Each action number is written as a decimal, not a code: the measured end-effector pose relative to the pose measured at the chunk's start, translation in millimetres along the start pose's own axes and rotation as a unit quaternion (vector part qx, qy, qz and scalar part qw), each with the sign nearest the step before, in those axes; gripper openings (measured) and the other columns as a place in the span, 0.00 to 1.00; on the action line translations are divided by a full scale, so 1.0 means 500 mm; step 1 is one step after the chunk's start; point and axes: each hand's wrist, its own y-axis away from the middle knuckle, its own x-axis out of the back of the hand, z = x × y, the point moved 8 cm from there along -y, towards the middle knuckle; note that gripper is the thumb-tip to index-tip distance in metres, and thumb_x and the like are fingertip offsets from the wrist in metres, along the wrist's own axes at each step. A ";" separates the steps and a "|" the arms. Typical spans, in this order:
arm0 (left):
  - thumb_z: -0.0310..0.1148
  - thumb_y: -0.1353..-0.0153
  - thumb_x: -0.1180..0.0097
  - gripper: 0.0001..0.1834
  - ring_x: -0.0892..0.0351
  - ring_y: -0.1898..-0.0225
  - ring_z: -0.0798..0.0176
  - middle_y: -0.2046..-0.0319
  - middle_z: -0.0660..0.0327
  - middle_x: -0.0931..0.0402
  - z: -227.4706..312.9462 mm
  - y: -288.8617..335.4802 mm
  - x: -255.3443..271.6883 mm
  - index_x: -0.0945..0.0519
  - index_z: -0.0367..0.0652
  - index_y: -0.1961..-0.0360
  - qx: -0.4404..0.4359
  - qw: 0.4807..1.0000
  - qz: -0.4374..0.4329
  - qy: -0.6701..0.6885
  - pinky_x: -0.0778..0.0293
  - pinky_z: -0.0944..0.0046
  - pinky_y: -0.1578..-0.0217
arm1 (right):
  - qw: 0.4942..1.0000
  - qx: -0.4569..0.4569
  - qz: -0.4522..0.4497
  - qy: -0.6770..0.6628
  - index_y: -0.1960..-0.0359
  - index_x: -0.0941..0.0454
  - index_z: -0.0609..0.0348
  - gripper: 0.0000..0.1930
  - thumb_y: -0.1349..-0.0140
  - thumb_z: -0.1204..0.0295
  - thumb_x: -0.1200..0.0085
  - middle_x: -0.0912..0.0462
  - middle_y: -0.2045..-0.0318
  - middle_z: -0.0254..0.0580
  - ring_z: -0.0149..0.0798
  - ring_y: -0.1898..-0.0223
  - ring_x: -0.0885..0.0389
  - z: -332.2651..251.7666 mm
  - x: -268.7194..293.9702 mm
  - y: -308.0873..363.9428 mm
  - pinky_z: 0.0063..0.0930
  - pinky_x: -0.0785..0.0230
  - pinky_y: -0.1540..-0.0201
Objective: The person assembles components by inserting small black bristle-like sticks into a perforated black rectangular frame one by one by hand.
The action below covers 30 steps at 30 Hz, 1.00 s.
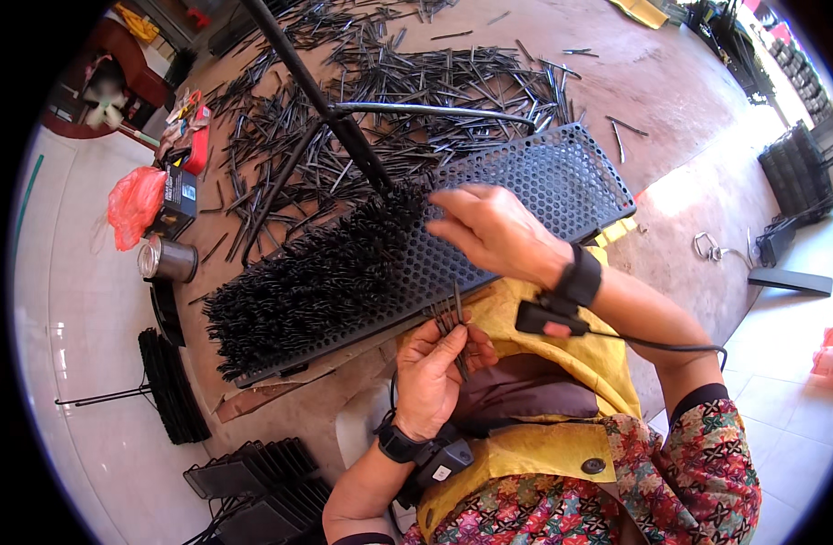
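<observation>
A long black board (543,173) full of small round holes lies slantwise in front of me. Its left half carries a dense block of black bristles (303,286); rows of holes show on the right half. Below the board's near edge, my left hand (430,380) is closed round several thin dark strips (457,304), their ends pointing up. Over the board, beside the right end of the bristles, is my right hand (507,234). Its fingers are curled and slightly blurred, with the tips at the tufts; what they pinch cannot be made out.
Loose black strips (434,86) lie heaped behind the board. A black metal frame (321,95) rises over its far side. At left are a tin can (168,260), a pink plastic bag (135,204) and a black box (174,204). Finished-looking black brush heads (173,386) lie lower left.
</observation>
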 end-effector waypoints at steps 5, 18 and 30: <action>0.28 0.37 0.54 0.10 0.22 0.67 0.59 0.67 0.55 0.23 0.003 0.000 -0.012 0.27 0.35 0.56 -0.011 0.999 -0.036 -0.030 0.24 0.60 0.63 | 0.933 -0.198 -0.135 -0.269 0.63 0.25 0.69 0.13 0.46 0.72 0.42 0.19 0.77 0.40 0.23 0.78 0.25 0.004 -0.028 0.077 0.20 0.31 0.76; 0.29 0.35 0.57 0.11 0.24 0.57 0.62 0.59 0.55 0.25 0.013 -0.007 -0.011 0.28 0.35 0.55 -0.009 0.999 0.005 0.054 0.29 0.63 0.53 | 0.949 0.309 -0.038 0.048 0.69 0.26 0.70 0.16 0.61 0.72 0.45 0.24 0.62 0.57 0.52 0.63 0.27 -0.201 0.010 0.209 0.46 0.30 0.59; 0.30 0.35 0.57 0.11 0.24 0.70 0.65 0.70 0.57 0.24 0.018 -0.005 -0.043 0.25 0.33 0.60 -0.030 0.994 -0.065 -0.088 0.27 0.68 0.71 | 0.871 -0.289 0.021 -0.397 0.60 0.28 0.70 0.13 0.45 0.77 0.42 0.21 0.74 0.39 0.28 0.72 0.22 -0.003 -0.015 0.167 0.23 0.28 0.73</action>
